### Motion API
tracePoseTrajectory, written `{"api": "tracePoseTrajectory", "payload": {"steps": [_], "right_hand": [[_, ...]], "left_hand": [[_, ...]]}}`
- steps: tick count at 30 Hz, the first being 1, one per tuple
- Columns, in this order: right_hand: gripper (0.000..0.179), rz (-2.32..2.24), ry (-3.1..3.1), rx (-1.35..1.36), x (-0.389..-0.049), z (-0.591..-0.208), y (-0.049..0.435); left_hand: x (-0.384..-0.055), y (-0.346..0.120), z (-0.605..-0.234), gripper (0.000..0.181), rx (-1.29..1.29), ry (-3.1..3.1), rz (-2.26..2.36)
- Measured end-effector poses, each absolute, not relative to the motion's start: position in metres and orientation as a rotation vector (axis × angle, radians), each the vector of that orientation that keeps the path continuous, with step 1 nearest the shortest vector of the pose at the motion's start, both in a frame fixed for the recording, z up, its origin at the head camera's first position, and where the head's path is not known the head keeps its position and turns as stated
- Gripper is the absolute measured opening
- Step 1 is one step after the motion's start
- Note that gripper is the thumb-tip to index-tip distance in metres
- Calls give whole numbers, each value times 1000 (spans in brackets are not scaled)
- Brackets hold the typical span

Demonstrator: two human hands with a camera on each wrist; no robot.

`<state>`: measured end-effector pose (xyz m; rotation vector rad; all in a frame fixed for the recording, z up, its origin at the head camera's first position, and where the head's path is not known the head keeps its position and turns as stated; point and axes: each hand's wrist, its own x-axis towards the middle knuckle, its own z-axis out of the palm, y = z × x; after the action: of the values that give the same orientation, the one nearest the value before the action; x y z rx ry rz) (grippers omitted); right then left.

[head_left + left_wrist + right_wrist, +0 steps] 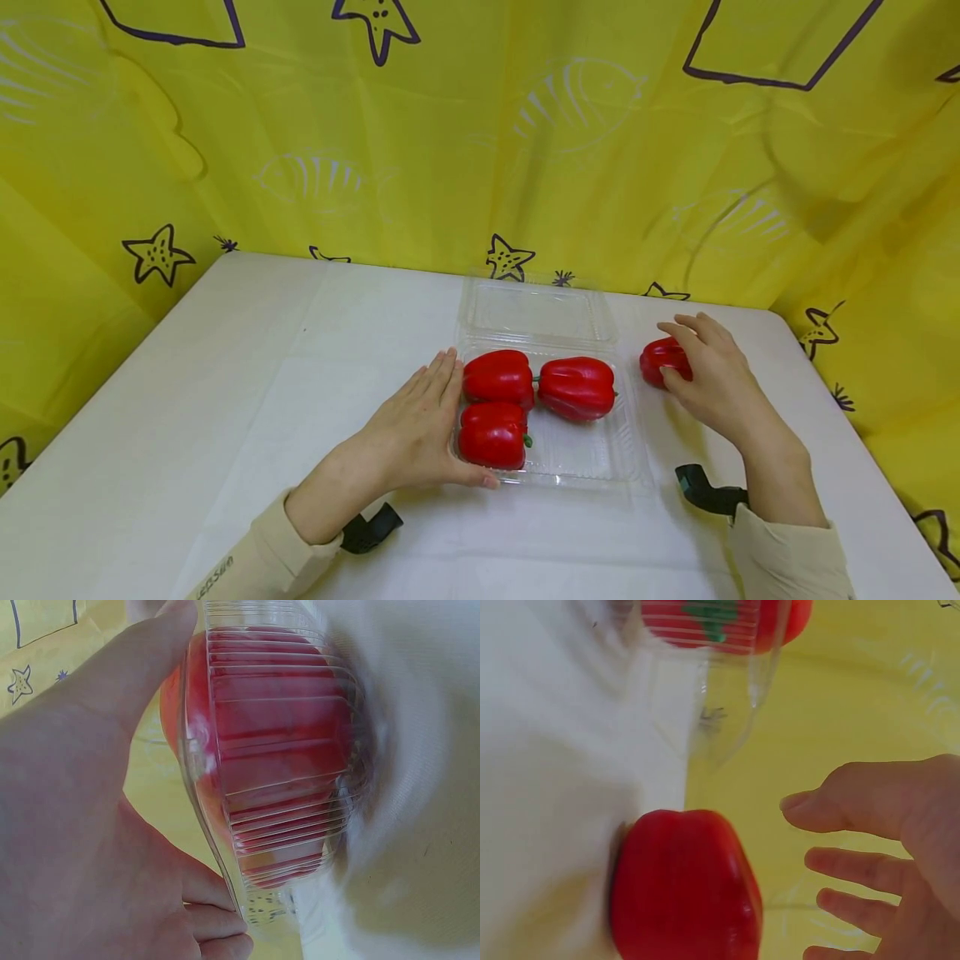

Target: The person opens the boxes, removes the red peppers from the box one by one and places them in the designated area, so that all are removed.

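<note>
fingers [214,921] along clear box [196,759], red pepper [277,724] inside

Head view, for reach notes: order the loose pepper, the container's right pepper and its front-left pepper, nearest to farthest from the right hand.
1. Loose pepper: outside the container, by the right hand.
2. Right pepper: inside, right side.
3. Front-left pepper: inside, near left hand.

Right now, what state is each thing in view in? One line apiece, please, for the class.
Clear container: open
Lid: folded back
Three red peppers: inside the container, on their sides
Fourth pepper: on the table, outside the container
Left hand: fingers straight, against the container's left side
Right hand: over the fourth pepper, not gripping it
</note>
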<state>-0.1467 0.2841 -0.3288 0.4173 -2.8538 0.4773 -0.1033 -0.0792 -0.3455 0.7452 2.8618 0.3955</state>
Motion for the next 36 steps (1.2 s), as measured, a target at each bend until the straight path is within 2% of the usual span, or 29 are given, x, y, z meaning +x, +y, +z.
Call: {"api": "tracePoseTrajectory", "payload": {"steps": [11,22,36], "right_hand": [[62,488,-2840,450,-133,-310,262],[62,563,-2943,602,-114,-298,237],[68,600,-3070,702,-109,-312,214]], "left_hand": [[-104,-79,-346,132,747,2862,400],[-103,-80,-346,132,724,2849,397],[-103,-80,-348,132,736,2860,391]]}}
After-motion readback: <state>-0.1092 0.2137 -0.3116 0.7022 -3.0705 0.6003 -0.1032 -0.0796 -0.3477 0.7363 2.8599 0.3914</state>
